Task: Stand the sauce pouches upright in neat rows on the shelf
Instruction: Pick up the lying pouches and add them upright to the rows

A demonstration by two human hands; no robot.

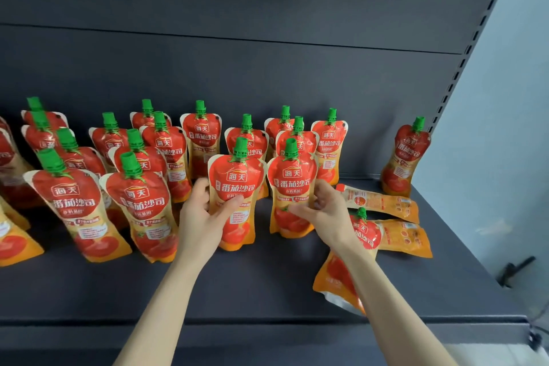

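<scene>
Several red and orange sauce pouches with green caps stand upright in rows on the dark shelf point(237, 285). My left hand point(202, 217) grips the lower left side of an upright front pouch point(237, 187). My right hand point(323, 208) grips the right side of the upright pouch beside it point(292, 187). Three pouches lie flat to the right: one under my right forearm point(341, 273), one behind it point(407, 236), one further back point(380, 202). A lone pouch point(405, 157) stands at the far right against the back panel.
The shelf's dark back panel point(237, 68) rises behind the rows. A slotted upright point(463, 62) runs along the right end. The shelf's front lip point(267, 333) is near me. A pale wall point(499, 157) lies to the right.
</scene>
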